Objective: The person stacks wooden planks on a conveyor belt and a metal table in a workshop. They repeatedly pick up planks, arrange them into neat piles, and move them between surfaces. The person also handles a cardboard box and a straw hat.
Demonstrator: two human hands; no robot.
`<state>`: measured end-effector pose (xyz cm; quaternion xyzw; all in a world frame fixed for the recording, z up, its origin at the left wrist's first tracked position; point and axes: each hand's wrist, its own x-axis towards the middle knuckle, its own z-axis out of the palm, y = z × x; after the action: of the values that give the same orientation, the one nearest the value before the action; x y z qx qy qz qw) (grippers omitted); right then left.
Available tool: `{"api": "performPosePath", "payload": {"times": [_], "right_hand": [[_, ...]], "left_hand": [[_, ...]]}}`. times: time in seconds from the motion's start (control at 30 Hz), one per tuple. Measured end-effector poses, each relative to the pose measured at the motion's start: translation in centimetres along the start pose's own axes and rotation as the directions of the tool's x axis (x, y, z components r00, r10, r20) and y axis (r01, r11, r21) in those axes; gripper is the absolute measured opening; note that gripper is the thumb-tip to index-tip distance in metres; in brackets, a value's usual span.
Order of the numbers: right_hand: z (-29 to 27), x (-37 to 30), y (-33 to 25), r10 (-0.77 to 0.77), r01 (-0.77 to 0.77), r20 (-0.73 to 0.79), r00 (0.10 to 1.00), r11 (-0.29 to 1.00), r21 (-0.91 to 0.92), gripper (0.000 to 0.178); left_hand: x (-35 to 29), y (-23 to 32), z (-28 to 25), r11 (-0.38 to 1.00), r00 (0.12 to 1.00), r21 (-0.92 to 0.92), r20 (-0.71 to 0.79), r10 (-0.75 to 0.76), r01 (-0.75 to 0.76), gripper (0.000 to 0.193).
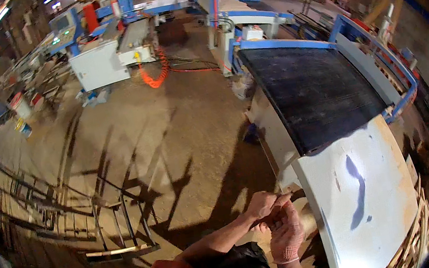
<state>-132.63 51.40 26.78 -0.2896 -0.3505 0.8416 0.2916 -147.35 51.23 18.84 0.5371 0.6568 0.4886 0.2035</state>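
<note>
My left hand [262,205] and my right hand [287,238] meet in front of me, beside the near left edge of a white board [359,195]. The left hand is bare and its fingers are closed. A pale, pinkish checked work glove [287,246] covers the right hand, with its cuff at the wrist. The right fingers are also closed, tips up against the left fingers. Whatever is pinched between them is too small or hidden to make out. The white board bears a dark purple streak, and its far end meets a black conveyor belt [313,91].
A blue guard frame [411,79] borders the belt. A dark metal rack [97,218] stands on the floor to the left. Wood strips [421,233] lie right of the board. Farther off are a white machine cabinet [99,68], an orange coiled hose [160,70] and a bucket [20,104].
</note>
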Motion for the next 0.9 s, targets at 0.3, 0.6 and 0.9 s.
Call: {"api": "performPosePath", "payload": {"times": [0.3, 0.6, 0.9], "right_hand": [[3.9, -3.8, 3.2, 0.165, -0.177, 0.113, 0.98, 0.979, 0.098, 0.071], [1.9, -2.2, 9.6, 0.046, 0.034, -0.269, 0.962, 0.958, 0.285, 0.07], [3.8, -1.9, 8.7, 0.042, -0.047, 0.028, 0.999, 0.964, 0.263, 0.085]], "left_hand": [[-5.7, -6.3, -5.2, 0.842, 0.91, -0.347, 0.132, -0.393, 0.413, 0.04], [-8.5, -1.6, -2.8, 0.641, 0.789, -0.463, 0.413, -0.456, 0.613, 0.05], [-7.7, -6.6, -5.2, 0.89, 0.955, -0.348, 0.077, -0.286, 0.295, 0.048]]}}
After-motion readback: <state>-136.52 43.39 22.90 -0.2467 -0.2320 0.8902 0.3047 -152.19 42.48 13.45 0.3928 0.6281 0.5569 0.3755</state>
